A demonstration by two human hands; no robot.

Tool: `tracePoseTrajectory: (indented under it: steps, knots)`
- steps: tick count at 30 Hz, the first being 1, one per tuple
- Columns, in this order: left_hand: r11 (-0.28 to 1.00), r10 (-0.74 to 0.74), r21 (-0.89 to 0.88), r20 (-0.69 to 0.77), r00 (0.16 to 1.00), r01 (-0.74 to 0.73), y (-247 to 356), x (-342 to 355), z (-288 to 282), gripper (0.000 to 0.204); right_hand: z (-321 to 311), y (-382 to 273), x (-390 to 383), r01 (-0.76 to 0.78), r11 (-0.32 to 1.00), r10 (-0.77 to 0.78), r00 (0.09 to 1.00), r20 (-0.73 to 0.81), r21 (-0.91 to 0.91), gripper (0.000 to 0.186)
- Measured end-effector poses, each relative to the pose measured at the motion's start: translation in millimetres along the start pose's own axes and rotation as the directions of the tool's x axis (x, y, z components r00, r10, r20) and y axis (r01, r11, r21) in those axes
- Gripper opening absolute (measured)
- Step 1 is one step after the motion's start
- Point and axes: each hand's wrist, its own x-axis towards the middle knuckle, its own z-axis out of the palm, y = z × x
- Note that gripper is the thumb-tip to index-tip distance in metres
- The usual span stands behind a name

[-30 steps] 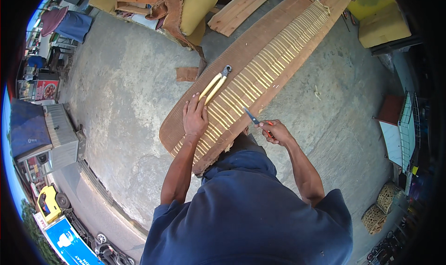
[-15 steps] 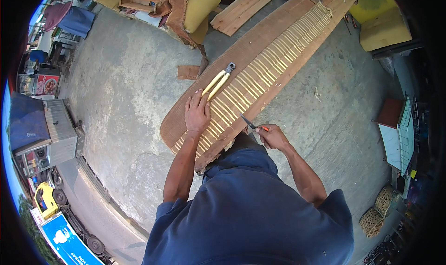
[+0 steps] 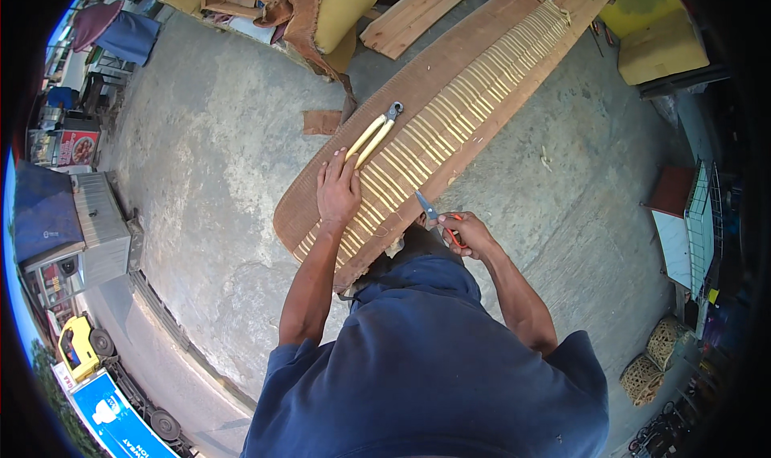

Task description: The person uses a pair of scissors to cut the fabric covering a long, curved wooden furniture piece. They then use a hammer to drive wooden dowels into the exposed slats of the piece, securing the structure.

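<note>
A long brown padded panel [image 3: 317, 189] lies slantwise before me, its near end at my legs. Pale yellow strips [image 3: 414, 153] run crosswise in a row along it. My left hand [image 3: 338, 191] lies flat on the panel with its fingers stretched out. Just beyond its fingertips are the cream handles of a pair of end-cutting pincers [image 3: 375, 136], which rest on the panel; whether fingers touch them I cannot tell. Held in my right hand [image 3: 472, 236], scissors with orange handles [image 3: 428, 207] point their dark blades at the panel's right edge.
Wooden boards [image 3: 418, 16] and yellow foam with torn brown covering [image 3: 337, 16] lie at the far side. A foam block [image 3: 662, 52] sits far right. Woven baskets [image 3: 642, 380] stand at lower right. Left are a metal-sided stall [image 3: 100, 205] and a truck [image 3: 120, 418].
The scissors have turned in my right hand, so more of the orange handles and the blades shows. My left hand stays on the panel. The whole view has shifted slightly.
</note>
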Motion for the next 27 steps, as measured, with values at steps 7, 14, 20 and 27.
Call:
tracePoseTrajectory:
  steps: [7, 14, 20, 27]
  knots:
    - [1.0, -0.022, -0.018, 0.018, 1.0, 0.022, 2.8, -4.1, -0.5, 0.038, -2.2, -7.7, -2.7, -0.029, 0.999, 0.029, 0.999, 0.019, -0.017, 0.031]
    - [0.984, -0.057, -0.171, -0.037, 0.998, 0.05, 6.9, -24.7, 13.8, 0.038, -2.0, -17.5, -0.5, 0.013, 0.997, -0.013, 1.0, -0.007, -0.077, 0.027]
    - [0.978, -0.038, -0.21, -0.087, 0.995, 0.019, 2.9, -11.5, 13.7, 0.039, -15.7, -4.8, 16.7, 0.005, 0.988, -0.024, 0.993, 0.12, 0.156, 0.027]
    - [0.97, -0.035, -0.243, -0.083, 0.996, 0.014, 6.3, -14.8, 12.1, 0.037, -0.4, 0.8, 9.0, 0.089, 0.992, -0.089, 0.996, -0.002, 0.086, 0.031]
